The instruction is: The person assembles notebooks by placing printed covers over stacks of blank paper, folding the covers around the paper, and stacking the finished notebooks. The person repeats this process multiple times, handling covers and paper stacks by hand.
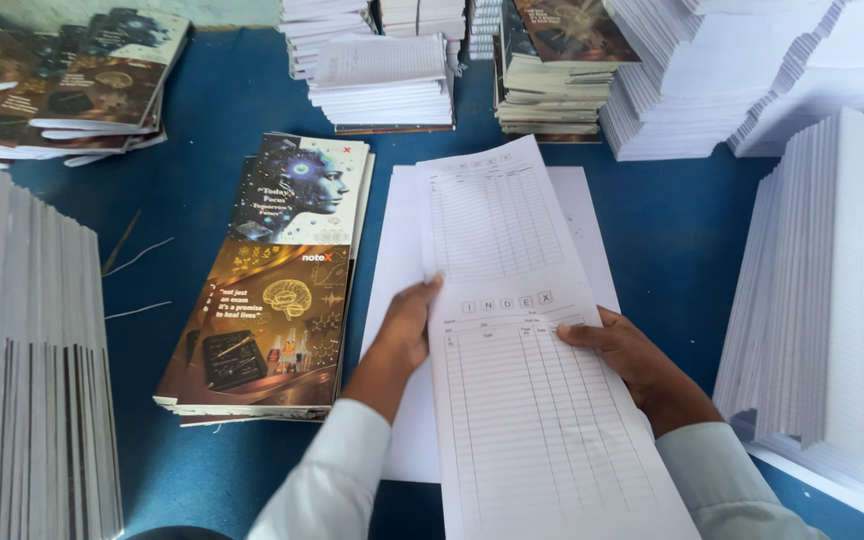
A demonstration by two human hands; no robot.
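A long white printed sheet (512, 300) with ruled table grids lies lengthwise over a plain white sheet (399, 260) on the blue table (672, 230). My left hand (407, 325) grips the printed sheet's left edge, thumb on top. On its right side, my right hand (622, 350) rests with the fingers pressing on the paper. Both wrists wear pale shirt sleeves. A stack of unfolded printed covers (277, 290), dark with a head and a brain picture, sits just left of my left hand.
Tall piles of white ruled pages stand at the right (832, 300), far right back (732, 70) and left edge (22, 370). More cover stacks lie at the back left (72, 85) and back centre (552, 70). A smaller paper pile (382, 85) sits behind.
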